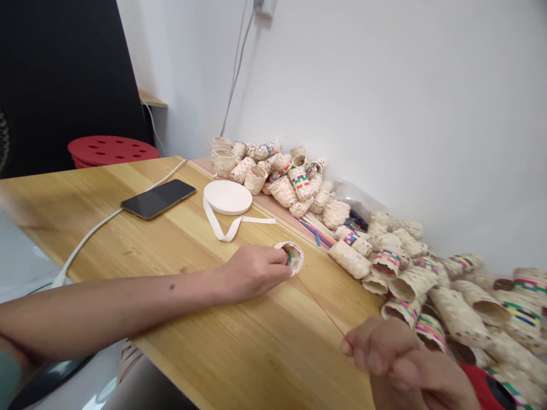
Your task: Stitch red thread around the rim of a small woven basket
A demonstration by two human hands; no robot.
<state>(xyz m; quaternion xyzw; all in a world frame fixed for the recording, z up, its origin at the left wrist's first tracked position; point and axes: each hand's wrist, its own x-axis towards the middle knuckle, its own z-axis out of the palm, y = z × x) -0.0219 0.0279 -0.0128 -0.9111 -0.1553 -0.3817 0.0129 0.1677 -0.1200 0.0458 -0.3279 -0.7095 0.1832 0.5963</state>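
Note:
My left hand (255,272) is closed on the rim of a small woven basket (296,259), whose round mouth faces me and is edged in white with reddish stitches. From that rim a thin red thread (322,309) runs taut down to the right. My right hand (399,356), blurred in the foreground, pinches the thread's other end between its fingers. Whether a needle is in those fingers I cannot make out. Just beyond the left hand lies a flat roll of white ribbon (228,196), its loose end trailing on the wooden table (256,353).
Many small woven baskets (350,259), plain or with coloured bands, are heaped along the wall from the back to the right. A phone (158,199) and a white cable (92,233) lie at left. A red stool (111,149) stands past the table's far edge.

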